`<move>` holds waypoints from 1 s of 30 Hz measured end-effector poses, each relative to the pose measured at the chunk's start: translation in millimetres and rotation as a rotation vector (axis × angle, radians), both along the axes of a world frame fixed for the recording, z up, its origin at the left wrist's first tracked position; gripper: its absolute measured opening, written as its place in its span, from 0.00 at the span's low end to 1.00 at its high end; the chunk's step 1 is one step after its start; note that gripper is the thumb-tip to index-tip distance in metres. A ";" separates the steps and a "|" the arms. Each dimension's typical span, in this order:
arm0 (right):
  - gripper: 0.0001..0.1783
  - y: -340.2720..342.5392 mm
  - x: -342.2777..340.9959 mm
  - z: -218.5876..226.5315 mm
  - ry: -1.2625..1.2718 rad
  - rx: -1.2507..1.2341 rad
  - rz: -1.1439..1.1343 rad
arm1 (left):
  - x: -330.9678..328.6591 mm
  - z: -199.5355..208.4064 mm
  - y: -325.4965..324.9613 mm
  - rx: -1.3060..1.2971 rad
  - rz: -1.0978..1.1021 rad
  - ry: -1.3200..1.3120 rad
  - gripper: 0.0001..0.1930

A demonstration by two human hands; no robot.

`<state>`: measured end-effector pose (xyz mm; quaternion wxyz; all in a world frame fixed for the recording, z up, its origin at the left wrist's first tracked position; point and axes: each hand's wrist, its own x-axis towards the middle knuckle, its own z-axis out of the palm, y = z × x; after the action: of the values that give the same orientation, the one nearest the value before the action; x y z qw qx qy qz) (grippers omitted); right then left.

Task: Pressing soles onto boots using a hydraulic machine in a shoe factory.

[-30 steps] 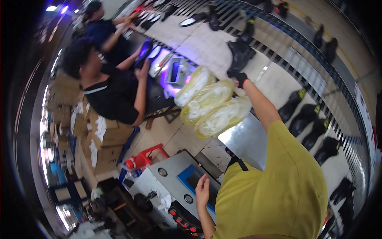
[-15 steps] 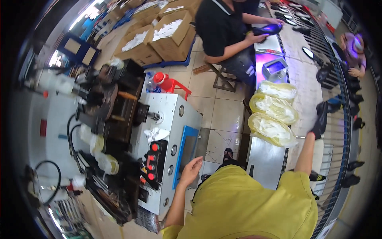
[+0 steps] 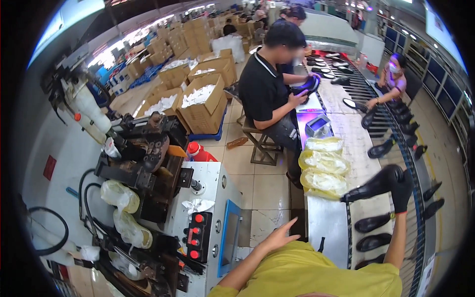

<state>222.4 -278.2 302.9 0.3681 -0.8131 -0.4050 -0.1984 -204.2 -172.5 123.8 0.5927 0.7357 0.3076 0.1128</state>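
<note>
My right hand (image 3: 402, 194), in a black glove, grips a black shoe (image 3: 372, 184) at its heel end. The shoe is held over the pale conveyor belt, with its toe pointing left towards several yellow moulds (image 3: 324, 183) covered in clear film with white inside. My left hand (image 3: 282, 235) is bare and holds nothing. Its fingers are stretched apart near my waist, between the machine and the metal bench (image 3: 326, 214). Several black shoes (image 3: 373, 223) lie on the belt below the held one.
On the left stands a machine with a red-button panel (image 3: 196, 236) and a blue-framed panel (image 3: 229, 237). A seated co-worker (image 3: 267, 84) handles a dark shoe at the bench; another person (image 3: 393, 81) reaches over the rollers. Cardboard boxes (image 3: 204, 106) stand behind.
My view has tilted up. My right hand has brought the black shoe leftward over the belt from the rollers. My left hand has shifted right, its fingers now spread.
</note>
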 end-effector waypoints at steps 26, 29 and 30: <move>0.21 212.5 -512.2 -30.8 1.267 -0.494 1.529 | -298.3 225.5 -235.0 0.625 2.290 -0.959 0.27; 0.18 212.1 -546.7 -28.1 1.338 -0.576 1.717 | -370.0 219.4 -213.4 0.675 2.348 -0.884 0.26; 0.20 212.3 -557.6 -27.5 1.339 -0.583 1.737 | -396.9 212.4 -200.0 0.714 2.351 -0.796 0.24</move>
<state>-335.2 -65.9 275.4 0.3205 -0.2545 -0.5846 0.7005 -601.1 -372.5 336.2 -0.0395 0.0579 0.5230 0.8494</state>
